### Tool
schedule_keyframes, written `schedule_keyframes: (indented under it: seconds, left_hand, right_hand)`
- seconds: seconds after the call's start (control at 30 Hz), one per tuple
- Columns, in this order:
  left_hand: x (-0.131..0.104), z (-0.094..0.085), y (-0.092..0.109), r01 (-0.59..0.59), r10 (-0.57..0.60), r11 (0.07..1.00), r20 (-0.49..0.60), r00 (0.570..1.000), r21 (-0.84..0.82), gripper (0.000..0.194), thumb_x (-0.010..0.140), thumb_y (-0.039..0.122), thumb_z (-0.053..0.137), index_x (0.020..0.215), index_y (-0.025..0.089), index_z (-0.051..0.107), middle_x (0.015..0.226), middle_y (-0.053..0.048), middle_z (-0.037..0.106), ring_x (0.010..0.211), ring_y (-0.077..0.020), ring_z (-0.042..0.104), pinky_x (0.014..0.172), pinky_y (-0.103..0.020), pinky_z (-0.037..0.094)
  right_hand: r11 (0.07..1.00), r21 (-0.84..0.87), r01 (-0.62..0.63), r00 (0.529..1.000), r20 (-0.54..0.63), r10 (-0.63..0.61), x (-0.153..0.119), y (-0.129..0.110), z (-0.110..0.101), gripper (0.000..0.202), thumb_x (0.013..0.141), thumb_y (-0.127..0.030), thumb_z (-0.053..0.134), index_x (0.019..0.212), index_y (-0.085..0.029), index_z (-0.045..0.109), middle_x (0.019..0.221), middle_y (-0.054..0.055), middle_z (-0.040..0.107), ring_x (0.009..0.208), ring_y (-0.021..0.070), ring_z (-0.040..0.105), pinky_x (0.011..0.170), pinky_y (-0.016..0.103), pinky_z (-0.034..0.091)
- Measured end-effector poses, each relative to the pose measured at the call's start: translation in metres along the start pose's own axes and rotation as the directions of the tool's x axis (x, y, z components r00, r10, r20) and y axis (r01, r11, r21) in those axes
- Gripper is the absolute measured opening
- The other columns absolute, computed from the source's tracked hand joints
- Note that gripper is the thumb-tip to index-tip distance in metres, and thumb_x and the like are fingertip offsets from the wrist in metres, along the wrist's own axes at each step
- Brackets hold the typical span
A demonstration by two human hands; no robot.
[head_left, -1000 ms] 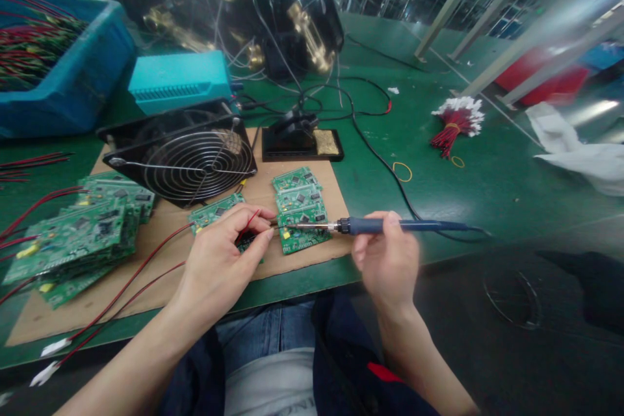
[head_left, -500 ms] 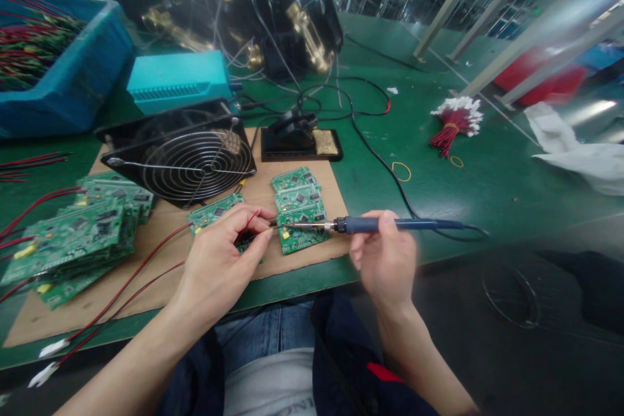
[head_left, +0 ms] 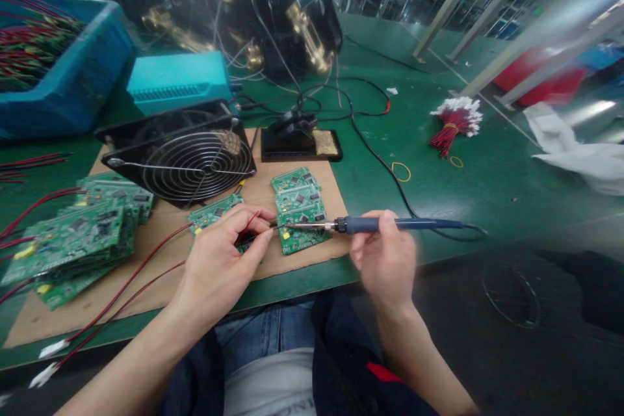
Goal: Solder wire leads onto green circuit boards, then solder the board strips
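My right hand [head_left: 387, 253] grips a soldering iron [head_left: 375, 225] by its blue handle. The metal tip points left and meets the left edge of a green circuit board [head_left: 305, 240], the nearest of several overlapping boards. Between thumb and fingers, my left hand [head_left: 229, 250] pinches a thin wire [head_left: 247, 226], with its end at the iron's tip. Red and dark strands show in the pinch. Under and behind this hand lies another circuit board [head_left: 217, 209], partly hidden. Red-black leads [head_left: 131, 279] with white connectors run out to the lower left.
A black fan [head_left: 190, 156] with a wire guard stands behind the boards on cardboard [head_left: 160, 292]. Beside it are an iron stand with sponge [head_left: 324, 142] and a teal box [head_left: 180, 78]. Stacked boards [head_left: 82, 234] lie left, a blue bin [head_left: 92, 58] behind. Bundled leads [head_left: 453, 123] lie right.
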State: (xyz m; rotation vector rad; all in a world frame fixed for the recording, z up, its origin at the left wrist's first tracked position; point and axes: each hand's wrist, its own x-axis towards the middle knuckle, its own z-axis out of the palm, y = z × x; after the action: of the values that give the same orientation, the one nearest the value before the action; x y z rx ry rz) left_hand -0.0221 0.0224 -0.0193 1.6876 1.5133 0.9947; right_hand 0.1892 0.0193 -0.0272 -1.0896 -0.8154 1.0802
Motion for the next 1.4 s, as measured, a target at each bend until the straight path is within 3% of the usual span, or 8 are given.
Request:
schedule_keyframes:
  seconds: [0.3,0.47,0.6,0.77,0.97,1.23,1.4]
  left_hand:
    - [0.001,0.001,-0.002,-0.018,0.018,1.0,0.0,1.0,-0.019,0.016,0.086,0.029,0.059,0.071,0.022,0.061,0.097,-0.002,0.07,0.096,-0.019,0.065,0.09,-0.035,0.047]
    - [-0.003,0.001,-0.001,-0.051,0.052,0.994,-0.015,0.999,0.095,0.014,0.088,0.029,0.058,0.077,0.022,0.062,0.098,-0.002,0.071,0.093,-0.0185,0.067,0.084,-0.032,0.049]
    - [-0.008,0.001,0.003,-0.163,0.193,0.939,-0.072,0.978,0.303,0.013,0.094,0.03,0.055,0.093,0.021,0.063,0.092,-0.002,0.071,0.082,-0.0162,0.065,0.077,-0.028,0.048]
    - [-0.009,0.0,0.002,-0.288,0.328,0.853,-0.019,0.944,0.435,0.02,0.099,0.027,0.049,0.089,0.019,0.065,0.088,-0.003,0.071,0.086,-0.0188,0.063,0.081,-0.03,0.046]
    - [-0.007,-0.001,-0.002,-0.277,0.31,0.869,-0.016,0.951,0.409,0.019,0.097,0.034,0.057,0.09,0.021,0.068,0.087,0.0,0.073,0.082,-0.0172,0.066,0.081,-0.029,0.045]
    - [-0.002,-0.004,0.003,-0.217,0.263,0.875,-0.049,0.964,0.432,0.017,0.096,0.029,0.055,0.084,0.021,0.063,0.081,0.001,0.068,0.078,-0.0164,0.062,0.072,-0.027,0.043]
    - [0.003,-0.005,0.003,-0.237,0.253,0.849,0.031,0.967,0.472,0.019,0.096,0.03,0.052,0.082,0.021,0.06,0.077,0.0,0.063,0.076,-0.0183,0.058,0.07,-0.029,0.041]
  right_hand:
    - [0.999,0.036,-0.001,0.999,-0.044,0.003,0.002,-0.001,-0.001,0.039,0.088,-0.055,0.064,0.078,-0.018,0.06,0.044,-0.006,0.055,0.032,0.0084,0.045,0.028,0.015,0.035]
    - [0.998,0.067,0.017,0.998,-0.061,-0.013,0.003,-0.001,0.001,0.039,0.087,-0.055,0.066,0.076,-0.018,0.06,0.043,-0.005,0.055,0.031,0.008,0.043,0.028,0.014,0.034]
    - [0.994,0.111,0.02,0.998,-0.069,-0.012,0.004,-0.002,0.001,0.038,0.085,-0.053,0.069,0.076,-0.018,0.061,0.043,-0.005,0.056,0.031,0.008,0.044,0.028,0.014,0.035]
    - [0.992,0.126,0.026,0.997,-0.079,-0.016,0.005,-0.001,0.001,0.037,0.085,-0.053,0.069,0.076,-0.018,0.061,0.043,-0.005,0.056,0.031,0.0079,0.043,0.028,0.014,0.034]
    - [0.994,0.106,0.02,0.998,-0.067,-0.013,0.005,0.0,-0.001,0.038,0.087,-0.054,0.065,0.078,-0.018,0.06,0.044,-0.005,0.055,0.032,0.0079,0.043,0.029,0.014,0.033]
    - [0.992,0.125,0.017,0.998,-0.069,-0.009,0.005,0.001,-0.001,0.038,0.086,-0.054,0.067,0.078,-0.017,0.061,0.043,-0.005,0.057,0.032,0.0079,0.044,0.028,0.014,0.034]
    - [0.991,0.135,0.007,0.999,-0.054,0.0,0.005,0.002,-0.002,0.039,0.087,-0.054,0.067,0.079,-0.017,0.061,0.043,-0.005,0.057,0.031,0.0076,0.043,0.028,0.013,0.035]
